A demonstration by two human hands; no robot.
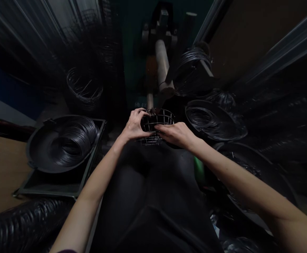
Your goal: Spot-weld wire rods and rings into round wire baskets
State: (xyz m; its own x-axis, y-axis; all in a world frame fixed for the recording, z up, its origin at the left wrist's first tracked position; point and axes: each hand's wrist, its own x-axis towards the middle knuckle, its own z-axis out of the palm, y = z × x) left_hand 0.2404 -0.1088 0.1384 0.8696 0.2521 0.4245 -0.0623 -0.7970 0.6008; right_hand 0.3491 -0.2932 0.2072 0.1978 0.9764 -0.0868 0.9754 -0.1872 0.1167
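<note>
A small round wire basket [157, 121] of thin metal rings and ribs sits in front of me at the centre. My left hand [134, 125] curls around its left side, fingers over the top rim. My right hand [176, 134] grips its lower right side, fingers pressed against the wire. Just behind the basket a pale cylindrical machine arm [164, 68] slopes down toward it.
A dark pan of coiled wire rings [64, 142] rests in a tray at the left. More stacks of wire rings [211, 121] lie at the right, and another coil [84, 86] at the back left. A ribbed black hose [19, 225] runs along the bottom left.
</note>
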